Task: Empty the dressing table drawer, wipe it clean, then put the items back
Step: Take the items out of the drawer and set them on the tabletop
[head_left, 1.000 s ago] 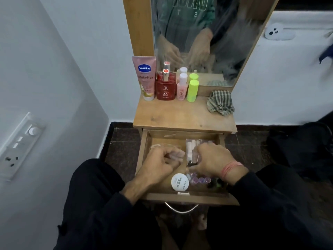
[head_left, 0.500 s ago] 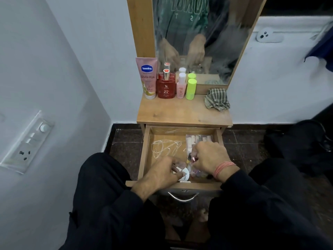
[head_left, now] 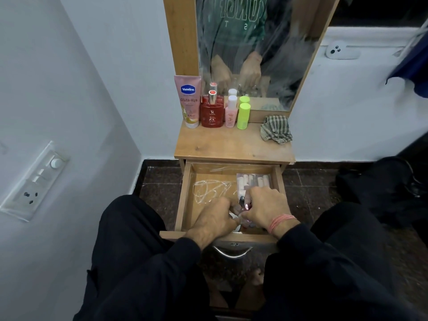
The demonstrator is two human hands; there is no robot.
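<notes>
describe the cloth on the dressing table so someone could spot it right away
Start at the wooden dressing table top below the mirror. At its back right corner lies a crumpled checked cloth: the only soft thing there, apart from the upright bottles on the left.

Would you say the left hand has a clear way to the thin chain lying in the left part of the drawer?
Probably yes. The chain lies bare on the drawer floor, just beyond the left hand, with nothing over it. That hand does seem busy with small items, though.

The pink tube (head_left: 189, 100) reads "Vaseline Gluta-Hya"; the red bottle (head_left: 212, 114) reads "RED ZX".
</notes>
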